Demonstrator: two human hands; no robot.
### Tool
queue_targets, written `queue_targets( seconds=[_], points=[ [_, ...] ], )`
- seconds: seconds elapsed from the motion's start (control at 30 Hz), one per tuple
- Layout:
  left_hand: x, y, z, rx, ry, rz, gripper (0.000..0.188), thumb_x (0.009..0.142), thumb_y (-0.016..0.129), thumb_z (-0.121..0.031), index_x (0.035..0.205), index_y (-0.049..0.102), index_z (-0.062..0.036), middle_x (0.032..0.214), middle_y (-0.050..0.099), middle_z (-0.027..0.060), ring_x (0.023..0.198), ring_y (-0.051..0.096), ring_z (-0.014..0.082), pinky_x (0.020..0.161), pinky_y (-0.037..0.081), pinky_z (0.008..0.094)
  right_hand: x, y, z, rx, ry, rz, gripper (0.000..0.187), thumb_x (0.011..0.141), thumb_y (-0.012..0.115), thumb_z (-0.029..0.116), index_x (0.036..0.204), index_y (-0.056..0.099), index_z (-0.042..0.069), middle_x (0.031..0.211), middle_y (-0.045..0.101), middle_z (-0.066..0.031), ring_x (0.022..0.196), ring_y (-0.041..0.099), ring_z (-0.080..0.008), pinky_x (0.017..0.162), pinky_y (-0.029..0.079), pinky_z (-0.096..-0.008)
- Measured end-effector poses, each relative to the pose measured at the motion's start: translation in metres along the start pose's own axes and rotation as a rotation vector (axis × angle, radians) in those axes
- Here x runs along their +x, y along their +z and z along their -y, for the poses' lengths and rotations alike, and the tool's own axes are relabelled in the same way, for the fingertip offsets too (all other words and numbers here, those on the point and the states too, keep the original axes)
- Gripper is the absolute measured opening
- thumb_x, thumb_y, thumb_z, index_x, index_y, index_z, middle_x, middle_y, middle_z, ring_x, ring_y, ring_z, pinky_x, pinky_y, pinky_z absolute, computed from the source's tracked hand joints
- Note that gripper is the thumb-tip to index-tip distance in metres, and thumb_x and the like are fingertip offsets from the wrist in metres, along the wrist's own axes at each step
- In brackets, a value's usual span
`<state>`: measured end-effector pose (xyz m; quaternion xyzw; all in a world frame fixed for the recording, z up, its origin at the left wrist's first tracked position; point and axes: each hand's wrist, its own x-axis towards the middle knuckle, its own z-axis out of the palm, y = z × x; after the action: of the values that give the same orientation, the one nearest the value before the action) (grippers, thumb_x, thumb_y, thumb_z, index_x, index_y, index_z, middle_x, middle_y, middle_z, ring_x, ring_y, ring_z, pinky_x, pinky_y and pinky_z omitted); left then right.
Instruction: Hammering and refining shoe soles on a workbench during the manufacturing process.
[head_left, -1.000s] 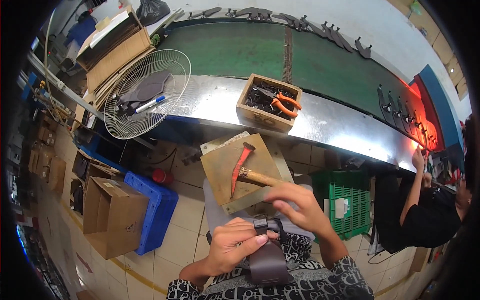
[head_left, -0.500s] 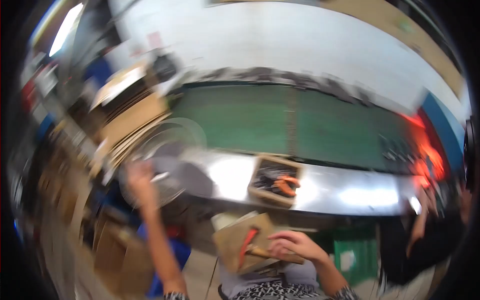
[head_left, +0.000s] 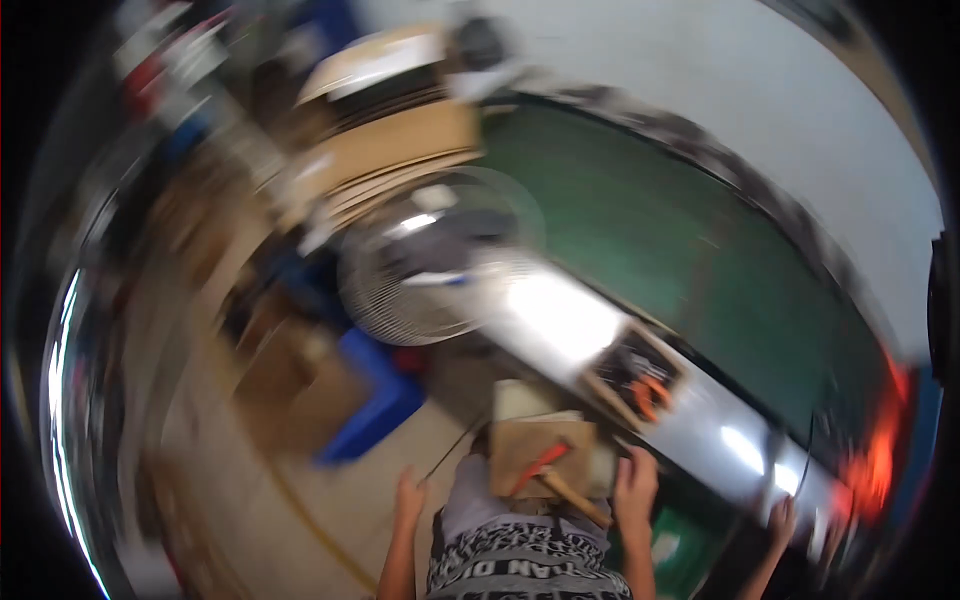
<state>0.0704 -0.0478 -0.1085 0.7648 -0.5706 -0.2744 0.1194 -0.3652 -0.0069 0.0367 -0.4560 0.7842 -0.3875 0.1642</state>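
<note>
A hammer (head_left: 541, 468) with a red head and wooden handle lies on a brown board (head_left: 515, 450) over my lap. To the right of the board, my right hand (head_left: 637, 485) is raised beside the hammer's handle end, fingers apart and nothing visible in them. My left hand (head_left: 409, 495) is off to the left of my lap, above the floor; its fingers are small and blurred, so their grip cannot be made out. In front of me, a round fan with a wire cage (head_left: 400, 320) stands at the left end of a shiny metal bench top (head_left: 560, 305).
A wooden tray (head_left: 610, 395) with dark small parts and orange-handled pliers (head_left: 652, 396) sits on the bench. Beyond runs a green surface (head_left: 620, 220). Stacked cardboard (head_left: 400, 145) and a blue bin (head_left: 375, 405) stand left. Another person's hand (head_left: 783, 522) is at right, near a red glow.
The view has swung left, so the bench now slants. My left hand has come back from the fan toward my side. My right hand has moved off the hammer's handle to the right.
</note>
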Motion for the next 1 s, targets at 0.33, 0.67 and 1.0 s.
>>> queue_targets(
  seconds=[0.33, 0.67, 1.0],
  points=[
    [-0.008, 0.126, 0.179, 0.024, 0.152, 0.444, 0.047, 0.089, 0.057, -0.022, 0.129, 0.054, 0.0019, 0.128, 0.057, 0.0238, 0.117, 0.054, 0.0373, 0.101, 0.042, 0.0453, 0.048, 0.075, 0.089, -0.183, -0.581, 0.149, 0.024, 0.081, 0.055, 0.002, 0.104, 0.062, -0.001, 0.103, 0.064, -0.0193, 0.096, 0.06, -0.0365, 0.084, 0.049, -0.0452],
    [0.121, 0.027, 0.138, 0.152, 0.625, 0.283, 0.038, 0.094, 0.057, -0.024, 0.118, 0.058, 0.0053, 0.115, 0.062, 0.0221, 0.105, 0.059, 0.0336, 0.095, 0.045, 0.0452, -0.014, -0.107, -0.069, -0.546, 0.508, -0.684, 0.026, 0.09, 0.058, 0.025, 0.096, 0.062, 0.0, 0.097, 0.063, -0.0201, 0.091, 0.061, -0.0381, 0.08, 0.05, -0.0462],
    [0.076, -0.065, -0.202, -0.232, 0.721, -0.314, 0.032, 0.091, 0.049, -0.003, 0.12, 0.059, 0.0047, 0.12, 0.062, 0.0203, 0.112, 0.057, 0.035, 0.1, 0.042, 0.0405, -0.016, -0.206, -0.171, -0.728, 0.229, -0.85, 0.015, 0.084, 0.059, -0.002, 0.099, 0.062, -0.003, 0.11, 0.056, -0.0225, 0.103, 0.055, -0.0394, 0.087, 0.046, -0.0443]
  ],
)
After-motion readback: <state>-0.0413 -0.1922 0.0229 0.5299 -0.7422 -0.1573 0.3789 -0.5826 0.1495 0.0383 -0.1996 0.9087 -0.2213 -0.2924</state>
